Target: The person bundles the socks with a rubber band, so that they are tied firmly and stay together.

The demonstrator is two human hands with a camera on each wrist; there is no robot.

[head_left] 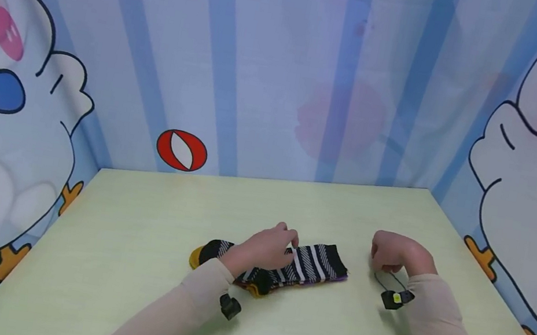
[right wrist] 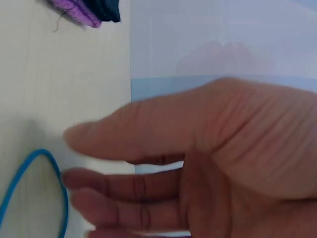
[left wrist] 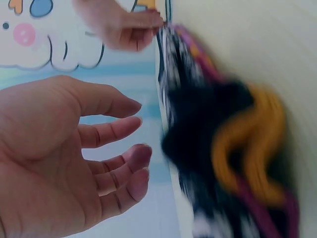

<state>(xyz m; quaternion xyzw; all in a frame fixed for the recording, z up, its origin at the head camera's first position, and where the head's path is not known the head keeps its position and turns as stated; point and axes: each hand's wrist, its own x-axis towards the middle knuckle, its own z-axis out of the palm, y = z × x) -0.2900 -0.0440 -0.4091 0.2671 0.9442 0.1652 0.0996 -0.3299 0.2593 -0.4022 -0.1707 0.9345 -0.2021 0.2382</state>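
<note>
A small stack of socks [head_left: 317, 262] lies on the table, patterned in black and white with yellow toe and heel and a purple edge underneath. Over its middle hovers my left hand [head_left: 263, 247]; in the left wrist view that hand [left wrist: 74, 158] has thumb and fingers loosely bent and apart, beside the blurred socks [left wrist: 198, 119]. To the right of the cuffs, apart from them, is my right hand [head_left: 399, 253]. The right wrist view shows this hand [right wrist: 198, 158] with extended, relaxed fingers and nothing between them; the purple and black cuff ends [right wrist: 94, 10] appear at top left.
A pale table [head_left: 134, 216] stands against a blue-striped backdrop [head_left: 272, 74] printed with white ducks and a red-and-white ball. Small black cameras [head_left: 396, 299] hang at both wrists. A blue cord loop [right wrist: 42, 151] shows near the right fingertips.
</note>
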